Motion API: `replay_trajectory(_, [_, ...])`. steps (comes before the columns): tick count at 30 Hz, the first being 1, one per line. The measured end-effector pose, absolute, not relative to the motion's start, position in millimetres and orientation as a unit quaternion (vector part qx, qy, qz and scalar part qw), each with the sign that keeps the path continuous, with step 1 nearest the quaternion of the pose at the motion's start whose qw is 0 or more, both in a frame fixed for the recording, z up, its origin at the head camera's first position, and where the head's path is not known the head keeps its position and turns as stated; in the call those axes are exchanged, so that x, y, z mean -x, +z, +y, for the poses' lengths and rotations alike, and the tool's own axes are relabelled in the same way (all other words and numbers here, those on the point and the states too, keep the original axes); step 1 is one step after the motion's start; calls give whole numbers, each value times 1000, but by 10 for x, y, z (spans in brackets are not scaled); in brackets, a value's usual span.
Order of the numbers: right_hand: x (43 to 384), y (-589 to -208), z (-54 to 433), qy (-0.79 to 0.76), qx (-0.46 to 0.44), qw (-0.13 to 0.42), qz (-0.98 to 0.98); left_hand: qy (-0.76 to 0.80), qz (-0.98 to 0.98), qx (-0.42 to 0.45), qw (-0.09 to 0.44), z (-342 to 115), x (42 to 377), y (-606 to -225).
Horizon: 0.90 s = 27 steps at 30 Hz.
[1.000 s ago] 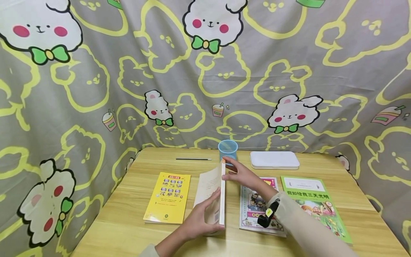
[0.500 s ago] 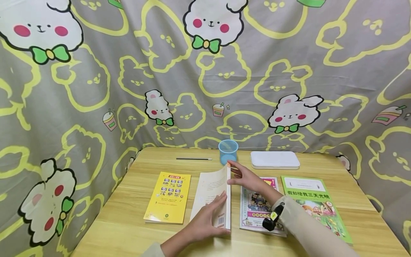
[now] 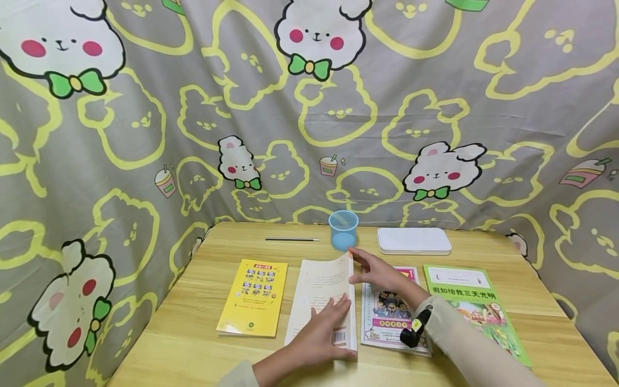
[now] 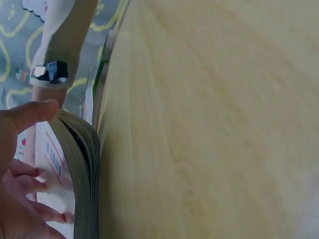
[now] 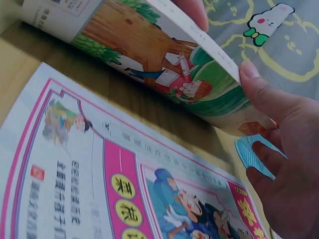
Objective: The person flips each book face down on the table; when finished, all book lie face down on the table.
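A paperback book [image 3: 316,282] with a pale back cover lies tilted on the table, its spine side raised to the right. My left hand [image 3: 319,333] rests on the lower part of this cover, fingers spread, the thumb at the near end of the spine. In the left wrist view the page edges [image 4: 82,174] fan slightly apart. At the far end, my right hand [image 3: 379,273] holds the spine corner, thumb on the spine and other fingers by the front cover. That illustrated front cover [image 5: 164,59] shows in the right wrist view.
A yellow book [image 3: 253,298] lies to the left. On the right are a pink-bordered comic-style book [image 3: 384,306], partly under my right forearm, and a green book [image 3: 476,306]. Behind stand a blue mesh cup [image 3: 344,230], a pencil [image 3: 292,239] and a white case [image 3: 413,240].
The book has tipped down from nearly upright, its spine moving right and its pale back cover turning upward. Both hands have moved slightly right with it; my left fingers now spread flatter over the cover.
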State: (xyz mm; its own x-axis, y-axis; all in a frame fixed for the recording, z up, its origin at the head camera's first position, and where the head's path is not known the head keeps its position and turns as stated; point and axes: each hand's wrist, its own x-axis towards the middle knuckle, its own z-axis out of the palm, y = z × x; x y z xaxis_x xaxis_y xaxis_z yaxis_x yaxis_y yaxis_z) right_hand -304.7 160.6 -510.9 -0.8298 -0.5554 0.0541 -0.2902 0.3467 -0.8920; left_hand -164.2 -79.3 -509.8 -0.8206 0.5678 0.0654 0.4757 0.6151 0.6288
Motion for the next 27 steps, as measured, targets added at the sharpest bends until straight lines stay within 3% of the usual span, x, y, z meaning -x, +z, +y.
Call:
replay_trajectory(7, [3050,-5140,1666,-452,256,98,849,263,910,-311,74,-760,1646,-5099])
replay_trajectory(27, [3057,-5340,1739,-412,232,101,875,226,911,-327,113,-1040,1715,-5151])
